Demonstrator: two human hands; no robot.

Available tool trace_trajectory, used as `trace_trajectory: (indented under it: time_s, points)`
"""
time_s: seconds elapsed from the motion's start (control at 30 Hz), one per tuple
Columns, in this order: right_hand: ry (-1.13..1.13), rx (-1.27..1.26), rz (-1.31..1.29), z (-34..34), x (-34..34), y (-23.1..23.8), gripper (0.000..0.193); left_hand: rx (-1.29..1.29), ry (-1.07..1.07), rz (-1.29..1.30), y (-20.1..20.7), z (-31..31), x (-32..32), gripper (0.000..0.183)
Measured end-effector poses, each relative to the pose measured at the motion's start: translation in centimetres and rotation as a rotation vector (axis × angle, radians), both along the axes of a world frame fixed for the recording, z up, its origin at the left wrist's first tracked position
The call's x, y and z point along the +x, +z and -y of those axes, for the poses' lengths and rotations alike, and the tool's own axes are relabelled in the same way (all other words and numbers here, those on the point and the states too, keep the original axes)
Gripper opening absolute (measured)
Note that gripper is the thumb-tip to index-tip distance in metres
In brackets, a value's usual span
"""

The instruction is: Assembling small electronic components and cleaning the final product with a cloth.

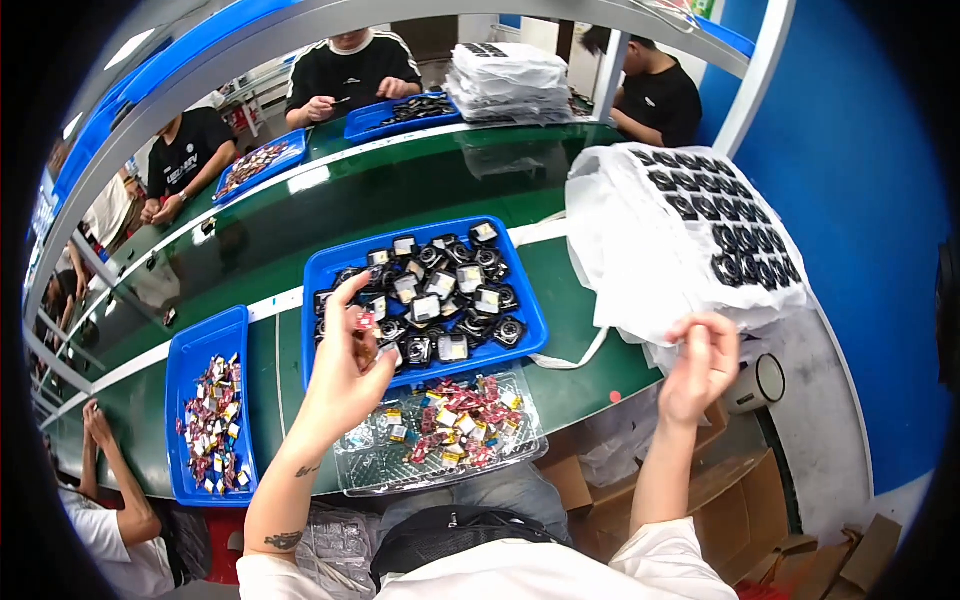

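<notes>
My left hand (348,365) hovers over the near left part of a blue tray (540,318), thumb and index finger apart. A small red part (366,321) sits in its curled fingers. The tray is full of black square modules (426,308) with round lens-like fronts, some showing pale labels. At the right, my right hand (703,365) has its fingers closed at the near edge of a thin white sheet (640,300). That sheet drapes over a stack at the table's right end, where rows of black modules (745,240) lie on top.
Below the tray is a clear plastic tray (355,470) of small red and yellow parts. Another blue tray (178,400) of such parts stands left. Co-workers (355,75) sit across the green table (400,185) and at left. Cardboard boxes (740,515) and a metal frame post (755,85) are at right.
</notes>
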State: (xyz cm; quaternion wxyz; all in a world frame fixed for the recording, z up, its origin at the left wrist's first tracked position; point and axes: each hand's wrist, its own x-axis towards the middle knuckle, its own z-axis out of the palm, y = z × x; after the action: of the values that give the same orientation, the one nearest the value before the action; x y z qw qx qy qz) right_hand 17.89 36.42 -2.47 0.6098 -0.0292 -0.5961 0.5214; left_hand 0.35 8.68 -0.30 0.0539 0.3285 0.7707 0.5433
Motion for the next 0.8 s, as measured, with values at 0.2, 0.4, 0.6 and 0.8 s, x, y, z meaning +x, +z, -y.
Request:
trace_trajectory:
  time_s: [0.2,0.4,0.6,0.8]
  points:
    - [0.723,0.454,0.575,9.2,-12.6,1.2,0.041,-0.029,-0.074,-0.01,-1.3,-0.2,-1.0,0.081]
    - [0.835,0.623,0.405,10.7,-17.2,-0.2,0.025,0.181,-0.214,0.104,-3.4,0.6,-3.0,0.064]
    - [0.82,0.496,0.467,11.2,-17.2,-1.9,0.016,0.227,-0.098,0.042,-5.5,2.2,-3.7,0.02]
    - [0.87,0.418,0.496,10.9,-17.4,-3.1,0.014,0.207,-0.029,0.069,-6.7,2.7,-2.9,0.009]
